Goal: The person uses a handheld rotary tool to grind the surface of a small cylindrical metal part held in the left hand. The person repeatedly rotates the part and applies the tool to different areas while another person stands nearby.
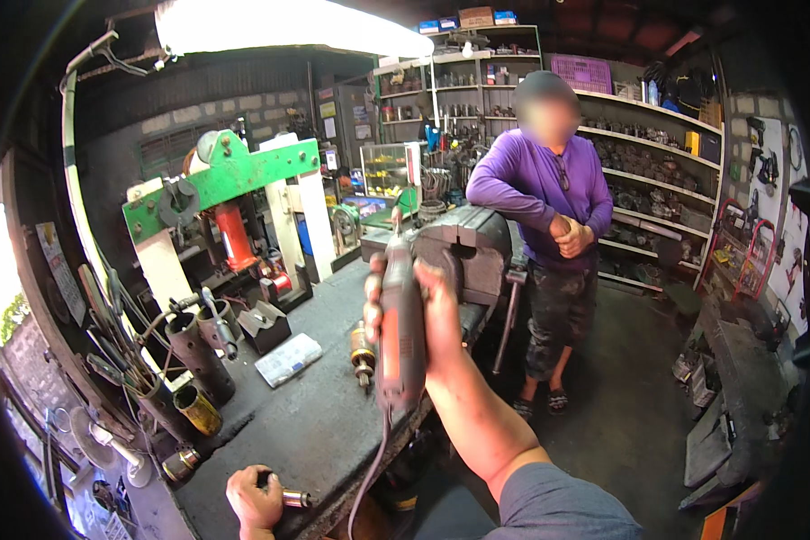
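Observation:
My right hand (438, 306) is raised over the bench, fingers wrapped round a corded rotary tool (400, 337). The tool has a dark body with an orange stripe; its tip points up and away, and its cord hangs down. Low at the left, my left hand (252, 501) is closed around a cylindrical metal part (295, 498) at the bench edge. One shiny end sticks out; the rest is covered by my fingers. Partly behind the rotary tool lies a brass-coloured metal part with a toothed shaft end (363, 358) on the workbench (310, 405).
A large bench vise (463, 243) stands beyond my right hand, and a person in purple (535, 180) leans on it. A clear plastic case (288, 359) and tool-filled metal tubes (198, 351) sit at left. Behind them rises a green press (220, 184); shelves (648, 180) line the back.

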The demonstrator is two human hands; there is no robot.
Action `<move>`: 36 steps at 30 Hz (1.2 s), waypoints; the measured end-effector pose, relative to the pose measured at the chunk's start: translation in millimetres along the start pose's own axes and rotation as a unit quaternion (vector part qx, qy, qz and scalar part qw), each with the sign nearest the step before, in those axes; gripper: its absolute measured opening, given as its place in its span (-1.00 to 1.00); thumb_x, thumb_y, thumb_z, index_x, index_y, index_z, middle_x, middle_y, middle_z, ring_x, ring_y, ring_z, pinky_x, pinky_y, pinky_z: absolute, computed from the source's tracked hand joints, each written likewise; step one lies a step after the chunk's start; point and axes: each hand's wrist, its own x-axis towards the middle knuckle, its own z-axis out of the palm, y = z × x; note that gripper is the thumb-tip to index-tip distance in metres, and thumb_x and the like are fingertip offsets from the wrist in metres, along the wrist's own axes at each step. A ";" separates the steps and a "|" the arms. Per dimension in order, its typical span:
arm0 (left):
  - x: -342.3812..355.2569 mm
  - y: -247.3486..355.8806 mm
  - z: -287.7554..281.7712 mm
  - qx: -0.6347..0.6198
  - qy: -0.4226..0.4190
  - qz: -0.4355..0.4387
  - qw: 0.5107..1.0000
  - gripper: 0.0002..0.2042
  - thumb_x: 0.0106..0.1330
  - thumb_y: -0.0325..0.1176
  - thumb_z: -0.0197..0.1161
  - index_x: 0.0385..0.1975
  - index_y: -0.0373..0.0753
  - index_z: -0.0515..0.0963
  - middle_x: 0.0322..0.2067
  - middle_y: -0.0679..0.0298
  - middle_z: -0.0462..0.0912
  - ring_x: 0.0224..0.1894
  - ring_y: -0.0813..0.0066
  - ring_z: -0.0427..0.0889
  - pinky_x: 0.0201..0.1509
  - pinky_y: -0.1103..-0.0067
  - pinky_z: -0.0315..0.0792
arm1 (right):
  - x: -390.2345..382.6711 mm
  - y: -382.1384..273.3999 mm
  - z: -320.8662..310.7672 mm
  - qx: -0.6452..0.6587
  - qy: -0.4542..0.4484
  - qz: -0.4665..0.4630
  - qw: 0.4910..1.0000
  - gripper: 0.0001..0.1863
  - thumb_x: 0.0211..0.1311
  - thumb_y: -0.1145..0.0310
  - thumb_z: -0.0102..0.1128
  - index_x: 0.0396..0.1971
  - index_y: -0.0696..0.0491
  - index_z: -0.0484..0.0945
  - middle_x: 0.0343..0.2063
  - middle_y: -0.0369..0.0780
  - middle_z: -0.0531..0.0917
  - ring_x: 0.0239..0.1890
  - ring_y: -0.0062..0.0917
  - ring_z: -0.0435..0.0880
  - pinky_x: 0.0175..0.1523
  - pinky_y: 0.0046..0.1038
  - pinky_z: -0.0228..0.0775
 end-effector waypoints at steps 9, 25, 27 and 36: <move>2.7 0.8 -1.1 0.003 -0.017 -0.021 1.000 -0.86 0.18 -0.30 0.51 -0.35 -0.19 0.80 -0.43 0.06 0.77 -0.31 -0.08 0.77 -0.09 0.11 0.61 | -53.2 100.3 -71.2 0.008 0.091 0.175 0.980 -0.43 0.77 -0.04 -0.05 0.41 0.13 0.44 -0.05 -0.06 0.77 -0.21 -0.25 0.86 -0.12 -0.11 0.81; 7.5 26.8 -20.9 0.031 -0.066 -0.042 0.996 -0.85 0.40 -0.22 0.51 -0.17 -0.10 0.85 -0.25 0.01 0.87 -0.13 -0.16 0.84 0.06 0.07 0.69 | -99.0 185.4 -144.1 -0.096 0.104 0.278 0.950 -0.47 0.77 0.10 0.06 0.46 0.15 0.49 -0.05 -0.11 0.77 -0.24 -0.37 0.83 -0.14 -0.28 0.78; 8.3 24.9 -19.1 0.036 -0.064 -0.031 0.997 -0.84 0.40 -0.22 0.51 -0.16 -0.10 0.85 -0.26 0.02 0.87 -0.14 -0.15 0.84 0.05 0.07 0.69 | -99.2 187.4 -145.3 -0.124 0.078 0.275 0.950 -0.45 0.76 0.08 0.08 0.47 0.16 0.49 -0.04 -0.12 0.77 -0.25 -0.37 0.83 -0.16 -0.29 0.78; 5.6 22.4 -19.6 0.043 -0.055 -0.012 0.997 -0.84 0.40 -0.22 0.52 -0.16 -0.12 0.84 -0.24 0.04 0.87 -0.13 -0.15 0.83 0.06 0.06 0.69 | -97.1 184.0 -142.6 -0.137 0.056 0.282 0.948 -0.45 0.76 0.09 0.09 0.45 0.18 0.49 -0.08 -0.13 0.76 -0.26 -0.38 0.83 -0.19 -0.32 0.77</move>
